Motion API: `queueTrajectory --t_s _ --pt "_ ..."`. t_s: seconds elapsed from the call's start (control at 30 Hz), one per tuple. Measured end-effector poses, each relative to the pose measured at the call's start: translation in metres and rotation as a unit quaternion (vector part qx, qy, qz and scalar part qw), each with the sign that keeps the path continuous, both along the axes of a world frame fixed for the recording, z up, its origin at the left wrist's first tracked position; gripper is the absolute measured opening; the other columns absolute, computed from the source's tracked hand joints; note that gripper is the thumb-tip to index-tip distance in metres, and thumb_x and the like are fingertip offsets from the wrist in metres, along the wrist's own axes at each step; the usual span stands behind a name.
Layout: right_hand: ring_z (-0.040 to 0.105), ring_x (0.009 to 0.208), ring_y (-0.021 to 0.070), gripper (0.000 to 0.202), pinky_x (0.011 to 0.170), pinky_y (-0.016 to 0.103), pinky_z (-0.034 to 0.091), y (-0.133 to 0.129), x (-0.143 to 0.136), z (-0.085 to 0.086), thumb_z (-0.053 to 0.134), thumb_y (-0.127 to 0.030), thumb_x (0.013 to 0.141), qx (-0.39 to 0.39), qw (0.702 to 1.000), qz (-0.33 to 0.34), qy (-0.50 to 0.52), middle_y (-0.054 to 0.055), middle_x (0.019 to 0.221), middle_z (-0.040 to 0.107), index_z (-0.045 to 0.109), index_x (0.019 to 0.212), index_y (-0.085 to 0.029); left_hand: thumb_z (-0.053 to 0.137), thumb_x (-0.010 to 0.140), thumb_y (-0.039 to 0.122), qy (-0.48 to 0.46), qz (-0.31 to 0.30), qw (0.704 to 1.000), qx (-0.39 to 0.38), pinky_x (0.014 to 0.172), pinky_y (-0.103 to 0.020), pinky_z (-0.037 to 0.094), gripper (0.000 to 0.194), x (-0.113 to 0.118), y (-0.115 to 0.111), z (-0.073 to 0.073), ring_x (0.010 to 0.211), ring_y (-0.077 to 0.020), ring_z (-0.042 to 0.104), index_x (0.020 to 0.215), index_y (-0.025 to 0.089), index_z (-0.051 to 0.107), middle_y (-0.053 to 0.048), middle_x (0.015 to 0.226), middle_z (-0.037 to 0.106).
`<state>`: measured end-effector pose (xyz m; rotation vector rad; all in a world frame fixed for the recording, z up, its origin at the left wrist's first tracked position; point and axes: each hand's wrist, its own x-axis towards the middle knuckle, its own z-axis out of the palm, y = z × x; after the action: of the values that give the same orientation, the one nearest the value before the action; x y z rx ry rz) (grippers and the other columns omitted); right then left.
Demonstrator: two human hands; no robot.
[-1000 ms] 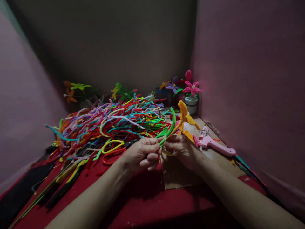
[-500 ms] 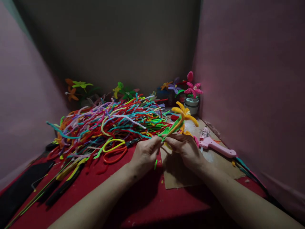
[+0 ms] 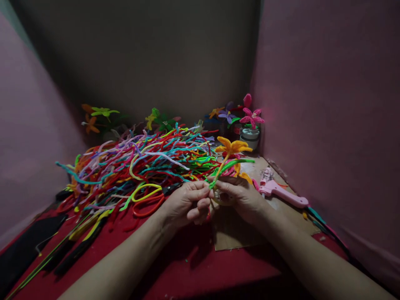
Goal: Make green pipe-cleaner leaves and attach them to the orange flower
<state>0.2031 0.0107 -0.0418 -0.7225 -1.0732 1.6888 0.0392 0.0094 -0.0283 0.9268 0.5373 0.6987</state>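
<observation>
Between my two hands stands an orange pipe-cleaner flower (image 3: 233, 146), its petals up and its stem tilted. Green pipe cleaner (image 3: 213, 182) winds round the lower stem, and a green strand sticks out to the right. My left hand (image 3: 190, 202) pinches the green wrapping between thumb and forefinger, the other fingers curled below. Closed on the stem from the other side is my right hand (image 3: 237, 196), its fingertips close to the left ones. Part of the lower stem is hidden by the fingers.
A heap of coloured pipe cleaners (image 3: 150, 154) lies behind my hands. Scissors (image 3: 148, 200) and pliers (image 3: 84, 237) are on the left. At right, a pink glue gun (image 3: 283, 193) rests on cardboard (image 3: 237, 233). A pink flower (image 3: 252, 117) stands in a pot (image 3: 250, 135).
The flower has turned more upright and shifted left, and its green strand now points right. My left hand's lower fingers have loosened and dropped a little.
</observation>
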Motion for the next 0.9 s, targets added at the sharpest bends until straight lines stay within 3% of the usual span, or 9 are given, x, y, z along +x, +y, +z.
queueTrajectory --t_s 0.1,0.2,0.27,0.4,0.47,0.53,0.7,0.77,0.9 --pt "0.054 0.064 0.0125 0.022 0.064 0.027 0.042 -0.001 -0.002 0.001 0.067 -0.031 0.069 0.014 1.000 -0.008 0.010 0.003 0.071 0.063 0.068 0.084 -0.016 0.047 0.083 0.026 0.004 -0.009 1.000 0.001 0.029 -0.015 0.031 0.017 0.003 -0.002 0.003 0.024 -0.0003 0.020 0.073 0.014 0.052 0.009 0.042 0.037" --pt "0.051 0.060 0.0110 0.015 0.060 0.025 0.039 -0.003 -0.004 0.003 0.066 -0.031 0.068 0.029 0.997 -0.069 -0.013 0.001 0.066 0.060 0.066 0.069 -0.016 0.044 0.084 0.032 0.127 0.049 0.985 0.109 0.035 -0.018 0.035 0.023 0.006 -0.005 0.007 0.029 -0.0034 0.034 0.073 0.014 0.052 0.005 0.046 0.046" --pt "0.048 0.058 0.0101 0.015 0.057 0.024 0.036 -0.005 -0.004 0.004 0.066 -0.030 0.069 0.057 0.990 -0.112 -0.061 -0.001 0.063 0.057 0.064 0.065 -0.016 0.045 0.084 0.033 0.255 0.139 0.925 0.245 0.043 -0.019 0.038 0.022 0.007 -0.008 0.006 0.040 -0.0067 0.046 0.077 0.014 0.054 0.002 0.054 0.052" --pt "0.043 0.057 0.0097 0.017 0.055 0.024 0.033 -0.009 -0.004 0.006 0.063 -0.033 0.071 0.100 0.974 -0.142 -0.148 -0.002 0.058 0.052 0.064 0.066 -0.016 0.048 0.081 0.027 0.410 0.237 0.749 0.464 0.056 -0.021 0.037 0.012 0.009 -0.013 -0.002 0.055 -0.0084 0.047 0.081 0.017 0.056 0.002 0.064 0.053" --pt "0.044 0.059 0.0098 0.017 0.057 0.024 0.033 -0.011 -0.004 0.007 0.063 -0.032 0.071 0.114 0.972 -0.134 -0.157 -0.002 0.060 0.053 0.064 0.065 -0.016 0.045 0.083 0.025 0.421 0.236 0.727 0.489 0.055 -0.021 0.035 0.014 0.009 -0.015 -0.003 0.053 -0.0077 0.044 0.076 0.017 0.054 0.002 0.061 0.049" --pt "0.042 0.056 0.0084 0.017 0.054 0.023 0.031 -0.011 -0.005 0.007 0.063 -0.031 0.071 0.103 0.979 -0.117 -0.132 -0.003 0.057 0.050 0.064 0.065 -0.016 0.044 0.083 0.026 0.404 0.236 0.758 0.455 0.051 -0.020 0.034 0.017 0.010 -0.015 -0.001 0.050 -0.0070 0.041 0.071 0.017 0.052 0.004 0.056 0.045" --pt "0.031 0.044 0.0054 0.025 0.044 0.022 0.023 -0.006 -0.006 0.002 0.062 -0.034 0.072 0.015 0.998 -0.054 -0.036 -0.006 0.047 0.040 0.058 0.058 -0.014 0.046 0.081 0.032 0.272 0.173 0.925 0.201 0.033 -0.017 0.026 0.022 0.010 -0.013 0.010 0.032 -0.0049 0.036 0.066 0.017 0.045 0.007 0.046 0.043" --pt "0.033 0.043 0.0054 0.025 0.043 0.021 0.022 -0.004 -0.005 0.001 0.063 -0.033 0.072 0.027 0.997 -0.049 -0.047 -0.005 0.047 0.042 0.059 0.058 -0.013 0.049 0.080 0.032 0.205 0.147 0.958 0.136 0.031 -0.015 0.025 0.022 0.010 -0.013 0.012 0.029 -0.0036 0.035 0.066 0.016 0.045 0.007 0.044 0.043" --pt "0.036 0.042 0.0058 0.025 0.042 0.021 0.024 -0.005 -0.003 0.001 0.062 -0.034 0.073 0.048 0.994 -0.049 -0.080 -0.003 0.047 0.046 0.061 0.060 -0.013 0.053 0.078 0.028 0.113 0.114 0.984 0.074 0.035 -0.017 0.037 0.018 0.010 -0.013 0.013 0.029 -0.0018 0.033 0.067 0.014 0.049 0.008 0.045 0.042"
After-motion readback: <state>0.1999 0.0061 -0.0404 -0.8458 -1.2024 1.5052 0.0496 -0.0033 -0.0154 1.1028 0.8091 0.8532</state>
